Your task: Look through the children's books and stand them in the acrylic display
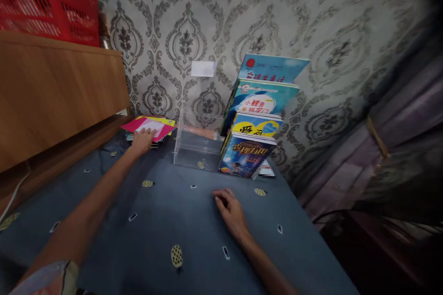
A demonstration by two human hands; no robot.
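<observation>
My left hand (143,139) reaches to the far left with its fingers laid out over a small stack of books. The top one is a bright pink book (164,134) with a white patch, partly covered by the fingers; a yellow edge (169,121) shows beneath it. My right hand (231,212) rests near the middle of the table, loosely curled, its thumb and fingers apart and holding nothing. Beyond it stands a clear tiered book rack (194,147). Its right side carries a dark blue book (246,156), a yellow-and-blue book (258,124) and teal picture books (266,94) in rising rows.
A dark blue patterned cloth (194,221) covers the table. On the left stands a wooden cabinet (62,97) with a red plastic basket (69,9) on top. Patterned wallpaper rises behind the rack. A tied curtain (356,161) hangs beyond the table's right edge.
</observation>
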